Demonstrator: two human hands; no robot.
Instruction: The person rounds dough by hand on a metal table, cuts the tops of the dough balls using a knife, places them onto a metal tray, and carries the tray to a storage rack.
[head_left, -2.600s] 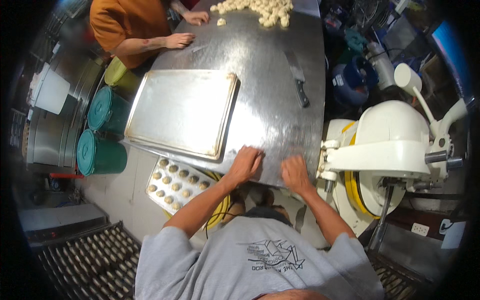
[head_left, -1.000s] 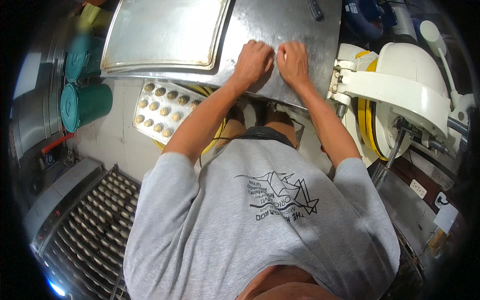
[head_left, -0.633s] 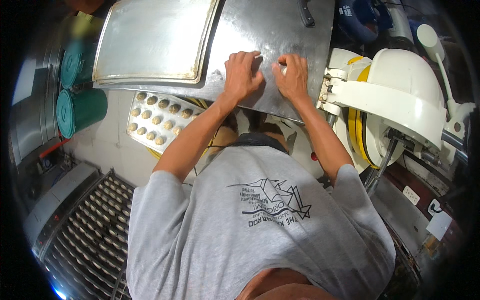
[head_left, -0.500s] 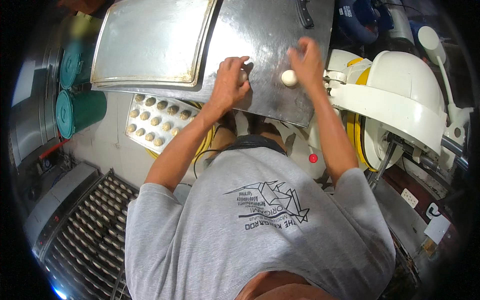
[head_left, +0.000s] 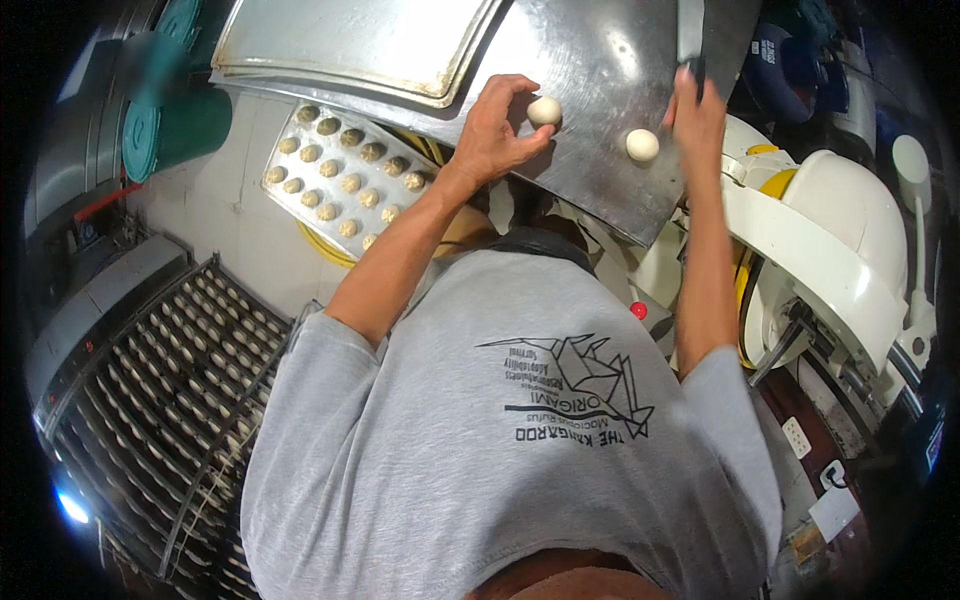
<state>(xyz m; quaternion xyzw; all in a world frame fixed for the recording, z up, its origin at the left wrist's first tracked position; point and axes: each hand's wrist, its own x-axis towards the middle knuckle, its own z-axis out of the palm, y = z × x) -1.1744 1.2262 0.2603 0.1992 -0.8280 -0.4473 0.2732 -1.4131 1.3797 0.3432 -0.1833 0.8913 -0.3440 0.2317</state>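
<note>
My left hand (head_left: 500, 130) curls round a pale, round dough ball (head_left: 545, 111) on the steel table, thumb on its near side and index finger on its far side. Another dough ball (head_left: 641, 145) sits apart on the metal, between my two hands. To the right, my right hand (head_left: 699, 122) is closed on the black handle of a knife (head_left: 690, 32). Its wide blade points away from me, toward the far edge of the view. Some of the right fingers are blurred or hidden.
Large metal baking trays (head_left: 350, 45) lie on the steel table (head_left: 590, 60) at the left. Below stands a tray (head_left: 270, 178) of small dough pieces. A white machine (head_left: 820, 250) is close on the right; a loaded rack (head_left: 170, 350) stands lower left. Green bins (head_left: 180, 130) are beyond.
My right hand has reached farther away and taken hold of the knife, whose blade now shows. My left hand has loosened, exposing its dough ball. The whole view has shifted and turned.
</note>
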